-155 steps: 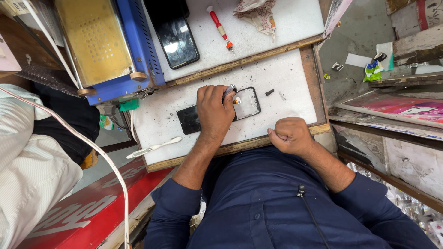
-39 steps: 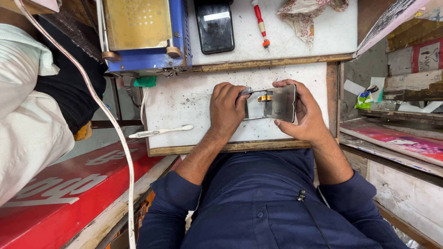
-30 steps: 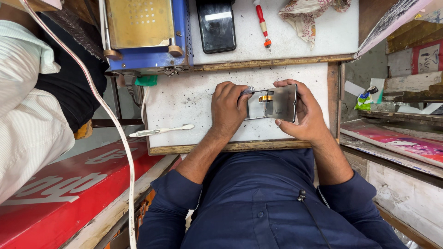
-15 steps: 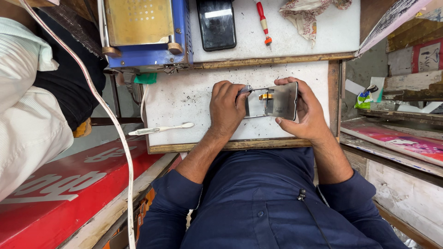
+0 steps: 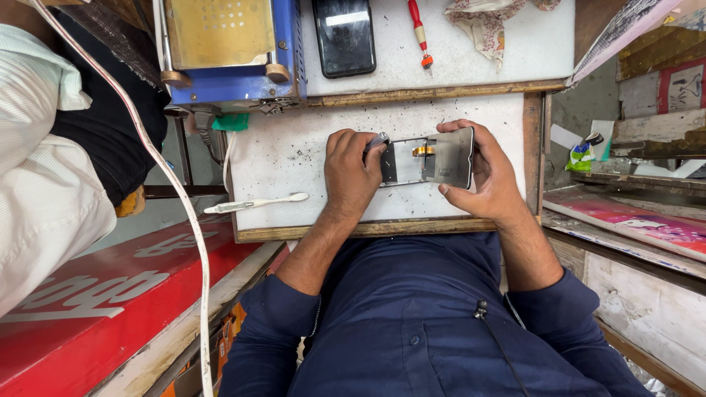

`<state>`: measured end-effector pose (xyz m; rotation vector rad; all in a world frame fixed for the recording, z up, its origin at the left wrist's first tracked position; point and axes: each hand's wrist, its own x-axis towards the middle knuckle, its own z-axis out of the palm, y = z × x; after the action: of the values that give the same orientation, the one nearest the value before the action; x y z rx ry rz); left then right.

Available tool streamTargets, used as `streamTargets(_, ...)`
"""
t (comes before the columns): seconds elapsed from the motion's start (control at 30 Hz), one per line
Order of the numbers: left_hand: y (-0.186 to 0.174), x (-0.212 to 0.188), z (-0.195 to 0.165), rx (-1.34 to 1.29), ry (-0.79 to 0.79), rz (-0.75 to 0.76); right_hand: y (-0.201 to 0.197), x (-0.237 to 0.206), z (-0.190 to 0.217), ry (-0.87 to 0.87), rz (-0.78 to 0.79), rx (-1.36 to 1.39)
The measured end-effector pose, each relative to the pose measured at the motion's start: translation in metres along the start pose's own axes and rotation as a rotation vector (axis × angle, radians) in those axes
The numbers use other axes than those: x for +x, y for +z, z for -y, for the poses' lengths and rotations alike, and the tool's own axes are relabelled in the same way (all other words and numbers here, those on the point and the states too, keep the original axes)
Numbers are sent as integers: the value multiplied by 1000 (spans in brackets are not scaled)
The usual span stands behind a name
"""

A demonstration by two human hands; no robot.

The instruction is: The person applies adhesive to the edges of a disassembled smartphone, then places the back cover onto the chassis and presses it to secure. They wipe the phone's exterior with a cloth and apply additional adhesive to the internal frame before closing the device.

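Left hand (image 5: 351, 173): one, fisted near the middle of the white bench (image 5: 287, 154), grip clamped on a small grey metal tool (image 5: 376, 141) whose tip met the left edge of the phone frame (image 5: 403, 162).
Right hand (image 5: 491, 175): one, grip clamped on the lifted display panel (image 5: 450, 156), thumb on the near edge, fingers wrapped over the far edge and right end.
Phone frame: one, lay flat on the bench between the two hands, back side open and pale.
Display panel: one, grey, tilted up from the frame's right end, still joined by one orange flex ribbon (image 5: 422, 151).
Spare phone (image 5: 344, 35): one, black, face up on the upper white board, well apart from the hands.
Screwdriver (image 5: 419, 33): one, red handle, just right of the spare phone.
Cloth (image 5: 491, 28): one, crumpled, patterned, right of the screwdriver.
Blue machine (image 5: 229, 45): one, with a brass-coloured top plate, at the bench's far left corner.
Toothbrush (image 5: 256, 204): one, white, lay near the bench's front left edge.
White cable (image 5: 173, 198): one, ran down the left side.
Other person (image 5: 44, 169): one, in a pale shirt at far left, hands not seen.
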<state>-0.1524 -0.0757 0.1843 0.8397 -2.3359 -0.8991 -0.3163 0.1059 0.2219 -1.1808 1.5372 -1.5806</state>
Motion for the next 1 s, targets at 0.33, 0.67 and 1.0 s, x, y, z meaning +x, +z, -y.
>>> streamTargets(0.33, -17, -3, 5, 29, -37, -38, -1, 0, 1, 19, 0, -1)
streamTargets(0.67, -32, -10, 15, 80, -81, -78, -2, 1, 1, 22, 24, -8)
streamTargets(1.0, -49, -13, 11, 268, -111, -82, 1, 3, 6, 25, 26, -18)
